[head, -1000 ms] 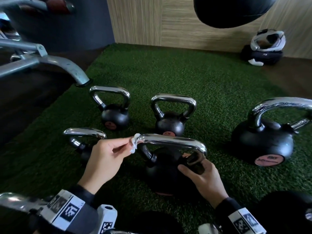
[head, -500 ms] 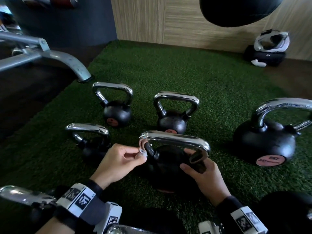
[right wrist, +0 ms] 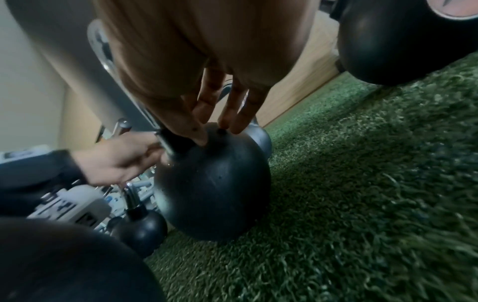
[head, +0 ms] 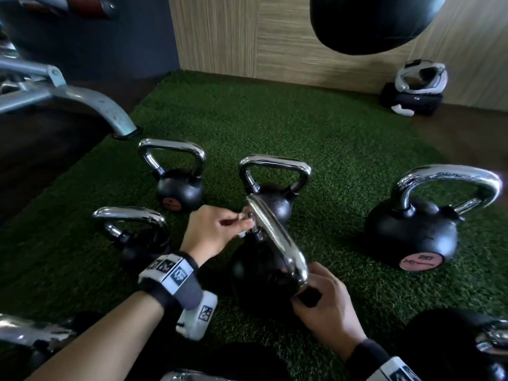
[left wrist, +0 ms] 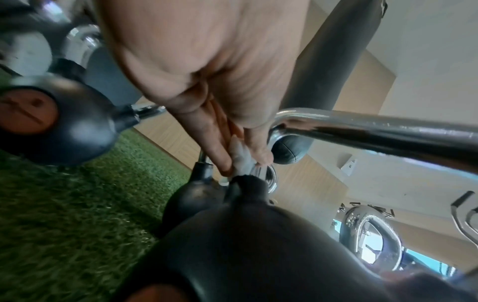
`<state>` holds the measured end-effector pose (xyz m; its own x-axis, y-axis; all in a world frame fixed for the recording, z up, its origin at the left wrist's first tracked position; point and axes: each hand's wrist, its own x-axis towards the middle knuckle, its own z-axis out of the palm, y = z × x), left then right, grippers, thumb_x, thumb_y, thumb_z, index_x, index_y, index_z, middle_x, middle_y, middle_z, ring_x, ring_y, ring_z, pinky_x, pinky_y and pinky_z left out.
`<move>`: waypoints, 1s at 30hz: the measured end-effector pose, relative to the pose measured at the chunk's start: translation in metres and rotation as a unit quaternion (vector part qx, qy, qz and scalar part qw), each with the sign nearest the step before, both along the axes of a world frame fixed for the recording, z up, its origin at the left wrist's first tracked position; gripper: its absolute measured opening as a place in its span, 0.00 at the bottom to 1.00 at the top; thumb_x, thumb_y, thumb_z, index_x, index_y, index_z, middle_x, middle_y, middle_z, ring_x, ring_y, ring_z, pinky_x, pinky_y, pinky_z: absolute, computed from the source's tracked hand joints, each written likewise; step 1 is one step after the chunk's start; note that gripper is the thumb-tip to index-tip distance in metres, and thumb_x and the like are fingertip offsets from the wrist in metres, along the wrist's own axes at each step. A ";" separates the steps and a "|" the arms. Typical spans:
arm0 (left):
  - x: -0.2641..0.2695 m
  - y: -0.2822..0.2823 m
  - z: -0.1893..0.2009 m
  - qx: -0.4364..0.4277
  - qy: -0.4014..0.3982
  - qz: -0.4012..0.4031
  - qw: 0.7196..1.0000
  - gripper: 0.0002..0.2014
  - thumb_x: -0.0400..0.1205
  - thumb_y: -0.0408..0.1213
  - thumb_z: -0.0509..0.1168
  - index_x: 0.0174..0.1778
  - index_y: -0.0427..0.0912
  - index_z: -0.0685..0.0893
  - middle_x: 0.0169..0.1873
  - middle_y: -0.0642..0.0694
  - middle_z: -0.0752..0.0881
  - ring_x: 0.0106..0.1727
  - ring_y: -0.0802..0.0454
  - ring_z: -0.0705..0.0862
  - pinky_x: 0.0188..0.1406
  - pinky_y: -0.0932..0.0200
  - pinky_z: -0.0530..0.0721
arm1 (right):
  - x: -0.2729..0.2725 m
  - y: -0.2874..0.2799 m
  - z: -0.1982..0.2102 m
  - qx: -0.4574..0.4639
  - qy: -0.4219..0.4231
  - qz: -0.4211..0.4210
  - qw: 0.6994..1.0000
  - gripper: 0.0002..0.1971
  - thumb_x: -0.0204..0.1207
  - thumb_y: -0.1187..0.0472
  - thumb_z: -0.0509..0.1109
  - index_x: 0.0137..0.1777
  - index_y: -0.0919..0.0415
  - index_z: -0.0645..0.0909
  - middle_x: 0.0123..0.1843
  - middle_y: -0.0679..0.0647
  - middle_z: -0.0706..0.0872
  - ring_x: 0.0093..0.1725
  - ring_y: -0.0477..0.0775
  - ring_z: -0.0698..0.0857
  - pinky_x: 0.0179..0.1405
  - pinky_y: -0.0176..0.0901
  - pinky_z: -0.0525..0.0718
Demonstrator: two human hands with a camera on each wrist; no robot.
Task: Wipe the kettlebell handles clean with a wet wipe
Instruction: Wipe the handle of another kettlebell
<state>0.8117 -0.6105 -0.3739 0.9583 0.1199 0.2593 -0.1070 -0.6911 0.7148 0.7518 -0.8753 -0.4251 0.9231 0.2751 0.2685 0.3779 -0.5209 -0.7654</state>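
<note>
A black kettlebell point(head: 258, 273) with a chrome handle point(head: 277, 237) stands on green turf in front of me, its handle running from far left to near right. My left hand point(head: 211, 232) pinches a small white wet wipe point(head: 242, 234) against the far leg of that handle, just above the bell. The left wrist view shows the wet wipe point(left wrist: 241, 158) squeezed between thumb and fingers on the chrome. My right hand point(head: 324, 306) grips the near foot of the handle, with its fingertips point(right wrist: 201, 139) pressing on the top of the kettlebell point(right wrist: 214, 183).
Other chrome-handled kettlebells stand around: two behind point(head: 180, 193) point(head: 275, 207), one at the left point(head: 137, 243), a large one at the right point(head: 412, 232). A metal bench leg point(head: 104, 105) lands at the turf's left edge. A punching bag point(head: 371, 20) hangs above; a headset point(head: 417, 78) lies far right.
The kettlebell has been turned, so its handle now points away from me instead of lying across. My left hand slid the wipe from the handle's top corner down its leg.
</note>
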 end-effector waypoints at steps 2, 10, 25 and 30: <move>0.012 -0.012 -0.001 0.008 -0.012 -0.007 1.000 0.19 0.73 0.65 0.72 0.35 0.53 0.94 0.25 0.58 0.89 0.30 0.64 0.87 0.34 0.60 0.83 | 0.002 0.004 0.003 -0.026 -0.044 0.039 0.998 0.21 0.63 0.69 0.76 0.46 0.39 0.86 0.42 0.41 0.83 0.46 0.45 0.84 0.44 0.32 0.79; 0.013 -0.010 -0.015 -0.111 0.081 -0.055 0.989 0.11 0.78 0.52 0.75 0.49 0.52 0.97 0.38 0.59 0.94 0.44 0.66 0.92 0.54 0.60 0.89 | 0.047 0.021 0.007 -0.050 0.083 0.029 0.995 0.41 0.65 0.30 0.70 0.80 0.41 0.74 0.77 0.37 0.75 0.76 0.37 0.75 0.79 0.41 0.73; 0.035 -0.016 0.003 -0.311 0.095 -0.047 0.944 0.08 0.80 0.31 0.77 0.54 0.43 0.95 0.51 0.45 0.95 0.57 0.48 0.93 0.57 0.52 0.92 | 0.051 0.033 -0.026 0.064 0.178 0.036 0.981 0.31 0.81 0.50 0.75 0.81 0.38 0.67 0.80 0.35 0.72 0.76 0.28 0.70 0.80 0.34 0.67; 0.023 -0.020 0.027 -0.401 0.080 -0.062 0.911 0.11 0.79 0.22 0.73 0.56 0.35 0.92 0.50 0.40 0.95 0.51 0.51 0.94 0.50 0.63 0.92 | 0.049 0.034 -0.029 0.093 0.171 0.034 0.980 0.35 0.75 0.39 0.75 0.82 0.39 0.70 0.79 0.37 0.75 0.78 0.33 0.72 0.84 0.46 0.70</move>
<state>0.8348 -0.6304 -0.3472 0.9952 0.0975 -0.0068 0.0001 0.0692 0.9976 0.8013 -0.8413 -0.4540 0.9491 0.3150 -0.0019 0.1119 -0.3426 -0.9328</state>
